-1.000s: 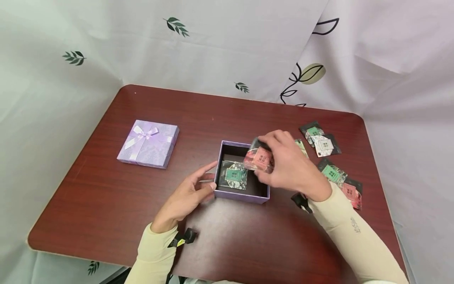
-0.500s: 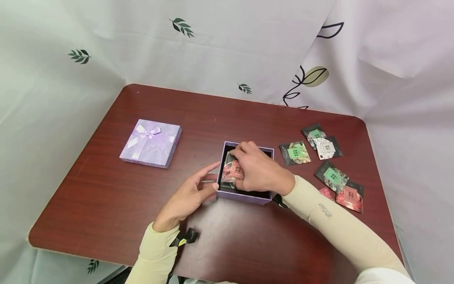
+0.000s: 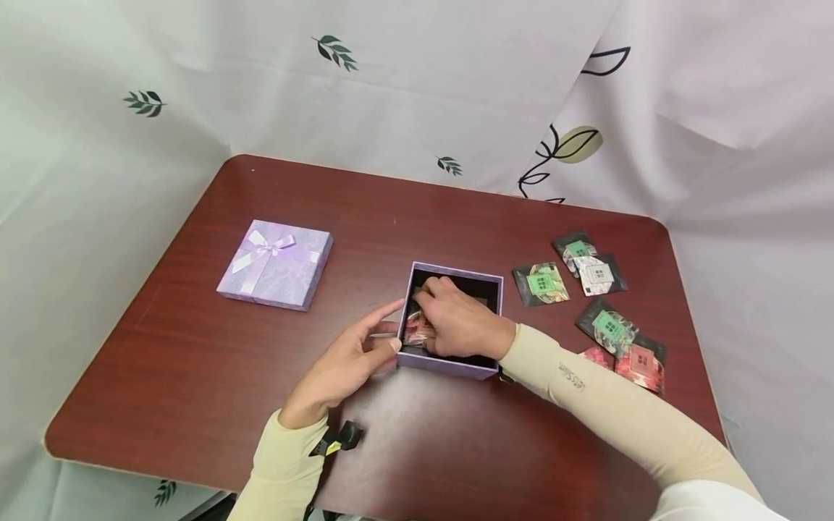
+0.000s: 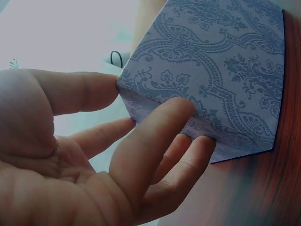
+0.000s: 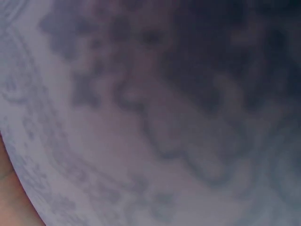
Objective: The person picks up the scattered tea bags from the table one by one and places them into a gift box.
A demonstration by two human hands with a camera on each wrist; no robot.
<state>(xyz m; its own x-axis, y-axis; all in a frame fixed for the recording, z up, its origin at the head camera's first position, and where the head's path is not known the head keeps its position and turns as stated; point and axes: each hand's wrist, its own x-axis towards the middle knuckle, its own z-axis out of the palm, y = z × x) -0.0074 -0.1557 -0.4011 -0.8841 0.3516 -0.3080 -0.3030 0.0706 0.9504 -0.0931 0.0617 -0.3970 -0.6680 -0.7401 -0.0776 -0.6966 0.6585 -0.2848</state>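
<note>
An uncovered purple box (image 3: 449, 365) with a dark inside stands mid-table. My left hand (image 3: 348, 362) touches its left side with fairly straight, spread fingers; in the left wrist view the fingertips of the left hand (image 4: 141, 155) meet the patterned box wall (image 4: 202, 70) at a corner. My right hand (image 3: 459, 322) reaches down inside the box, fingers bent over a flat black-and-red sachet (image 3: 417, 329) with a floral print, at the left end. Its fingertips are partly hidden, as is whatever lies under this sachet. The right wrist view holds mostly blurred box wall (image 5: 117, 141).
A purple lid (image 3: 276, 264) with a ribbon bow lies on the left of the table (image 3: 365, 210). Right of the box are a green-labelled sachet (image 3: 542, 284), a white-labelled sachet (image 3: 596, 273) and several more, some overlapping. The right sleeve (image 3: 606, 401) partly covers a red sachet (image 3: 598, 355).
My right hand has carried the red sachet from above the box down into its left end, over the green-labelled sachet seen there earlier. My left hand has stayed at the box's side.
</note>
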